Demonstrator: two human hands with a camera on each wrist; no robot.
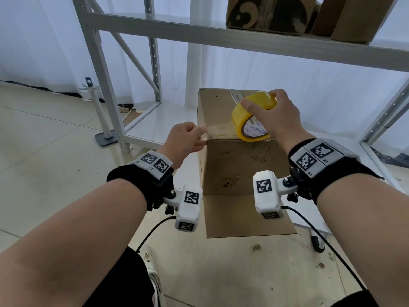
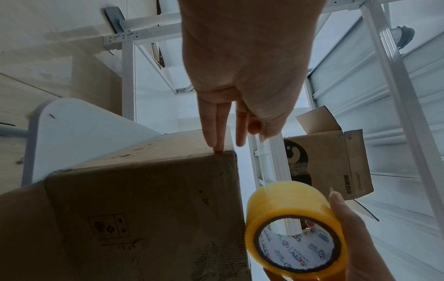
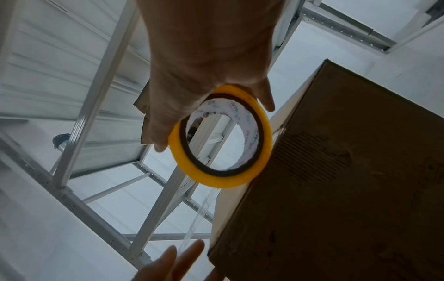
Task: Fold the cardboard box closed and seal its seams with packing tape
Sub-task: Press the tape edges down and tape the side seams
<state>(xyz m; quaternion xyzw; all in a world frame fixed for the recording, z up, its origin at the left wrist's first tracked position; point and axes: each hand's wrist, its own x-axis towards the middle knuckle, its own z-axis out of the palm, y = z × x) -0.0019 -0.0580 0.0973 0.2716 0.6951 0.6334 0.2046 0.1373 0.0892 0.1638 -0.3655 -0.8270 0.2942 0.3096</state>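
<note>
A brown cardboard box [image 1: 223, 120] stands on a white table, its top flaps folded shut and a bottom flap [image 1: 245, 216] lying open toward me. My right hand [image 1: 272, 116] grips a yellow roll of packing tape [image 1: 250, 120] over the box's near top edge. A clear strip of tape [image 1: 218, 131] runs left from the roll to my left hand [image 1: 190, 138], which pinches its free end at the box's near left corner. In the left wrist view two fingers [image 2: 215, 133] touch that corner of the box [image 2: 149, 209], and the roll [image 2: 293, 226] shows lower right. The right wrist view shows the roll [image 3: 221, 136] beside the box [image 3: 348, 180].
A grey metal shelf rack [image 1: 221, 38] stands behind the box, with more cardboard boxes [image 1: 270, 14] on its shelf. A white stand on a grey base [image 1: 104, 120] is on the tiled floor at left. A sheet of plywood [image 1: 243, 273] lies under my arms.
</note>
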